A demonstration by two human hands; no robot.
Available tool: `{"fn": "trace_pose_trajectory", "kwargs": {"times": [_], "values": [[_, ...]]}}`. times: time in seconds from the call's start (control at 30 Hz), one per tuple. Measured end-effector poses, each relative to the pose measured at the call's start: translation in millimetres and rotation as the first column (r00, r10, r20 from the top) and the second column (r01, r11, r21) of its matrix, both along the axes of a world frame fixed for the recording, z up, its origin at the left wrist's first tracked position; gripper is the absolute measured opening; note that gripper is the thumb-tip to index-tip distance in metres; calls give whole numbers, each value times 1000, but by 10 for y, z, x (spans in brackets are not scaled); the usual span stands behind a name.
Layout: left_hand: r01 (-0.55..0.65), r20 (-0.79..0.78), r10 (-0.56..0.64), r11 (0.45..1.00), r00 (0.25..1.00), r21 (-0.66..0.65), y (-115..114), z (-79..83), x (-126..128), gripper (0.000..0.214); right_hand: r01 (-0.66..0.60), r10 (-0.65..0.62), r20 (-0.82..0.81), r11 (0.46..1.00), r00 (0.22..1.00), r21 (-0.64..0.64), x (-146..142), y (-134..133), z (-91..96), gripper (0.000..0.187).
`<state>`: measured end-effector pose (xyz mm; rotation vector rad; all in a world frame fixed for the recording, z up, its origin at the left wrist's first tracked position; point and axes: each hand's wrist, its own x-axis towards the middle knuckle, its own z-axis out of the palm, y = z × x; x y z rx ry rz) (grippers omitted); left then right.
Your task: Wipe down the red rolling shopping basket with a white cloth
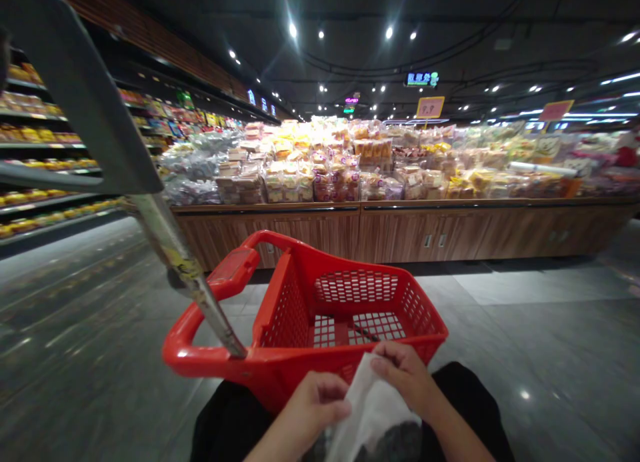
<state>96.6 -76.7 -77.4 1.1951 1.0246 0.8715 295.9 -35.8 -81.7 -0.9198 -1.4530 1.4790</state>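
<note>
Head camera view, looking down and forward in a supermarket aisle. At the bottom centre, both of the person's hands hold a thin white crinkled sheet or bag (373,409); whether it is plastic or paper cannot be told. The left hand (313,405) is curled closed, gripping its left edge. The right hand (405,375) sits a little higher and further from the body, fingertips pinched shut on the top corner. The white sheet hangs between the hands, its long axis running from the person's lap up and away toward the basket.

Directly ahead of the hands, and just beyond them, stands a red plastic lattice-walled shopping basket (290,302). Its near rim is just below the right hand's fingertips, making that the nearer hand. It appears nearly empty. A grey metal pull handle (200,289) rises from the basket's left end, slanting up to the left.

Dark clothing (475,402) shows on either side of the hands. Grey polished floor tiles (525,329) surround the basket. Further off, a long wooden display counter (400,229) carries heaped packaged baked goods (325,162), and stocked shelves (40,149) line the left.
</note>
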Motion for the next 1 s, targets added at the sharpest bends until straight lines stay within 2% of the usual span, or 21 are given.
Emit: {"fn": "trace_pose_trajectory", "kwargs": {"times": [0.07,0.13,0.2,0.27,0.37,0.47,0.57,0.63,0.7,0.77,0.83,0.9,1.0], "values": [[-86,-19,86,996,996,0,6,-52,42,31,27,-36,-103,995,994,-91,-22,5,9,37],[-155,10,155,988,988,-21,2,-77,57,36,42,-103,-278,975,955,-219,-53,-21,3,43],[-218,47,221,974,974,-57,-8,-81,57,38,-22,-121,-437,951,891,-308,-106,-88,-24,55],[-274,60,279,959,958,-76,-19,-81,52,38,-125,-57,-521,943,852,-308,-183,-178,-69,63],[-329,40,331,943,943,-54,-22,-102,47,40,-137,-8,-490,956,872,-260,-295,-267,-136,59],[-356,9,356,934,934,8,-18,-148,30,41,38,-110,-330,975,938,-217,-310,-231,-176,46],[-324,-40,329,941,944,95,-37,-184,7,36,235,-250,-171,966,953,-106,-234,-158,-208,37],[-278,-63,290,949,955,147,-70,-184,-1,30,272,-290,-195,956,937,-112,-201,-167,-241,38],[-231,-66,247,955,967,187,-109,-166,3,25,179,-235,-336,966,912,-188,-220,-233,-283,44],[-184,-67,203,959,977,216,-138,-146,18,22,-5,-110,-475,972,873,-235,-283,-326,-325,50],[-169,-69,190,957,979,235,-145,-141,32,20,-116,-39,-526,959,849,-258,-351,-401,-359,50],[-183,-81,206,955,975,231,-137,-151,33,20,-111,-67,-516,945,854,-306,-382,-426,-377,41],[-207,-138,236,958,962,198,-153,-150,-31,21,-30,-153,-447,926,881,-377,-296,-356,-358,32]]}}
